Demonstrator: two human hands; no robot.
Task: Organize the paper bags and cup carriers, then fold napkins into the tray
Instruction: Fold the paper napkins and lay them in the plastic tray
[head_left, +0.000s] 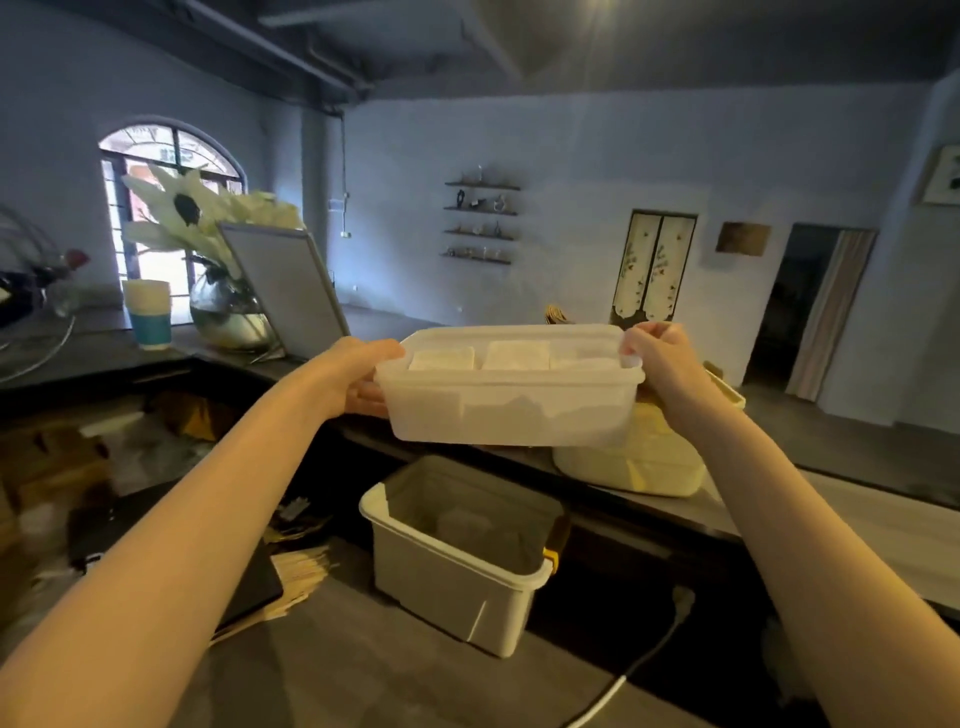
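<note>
I hold a translucent white plastic tray (509, 410) up in the air above the raised counter, one hand at each end. Folded white napkins (517, 355) stand in a row inside it. My left hand (358, 379) grips the tray's left end, thumb on the rim and fingers under the side. At the right end, my right hand (662, 358) pinches the rim. A stack of brown paper bags (304, 569) lies on the lower counter at the left, partly under a dark flat object.
A grey open bin (457, 551) stands on the lower counter under the tray. A pale yellow lidded container (639, 462) sits on the raised counter at the right. Paper cups (148, 312), a silver vase (228, 317) and a framed board (288, 288) stand at the left. A white cable (639, 665) crosses the lower counter.
</note>
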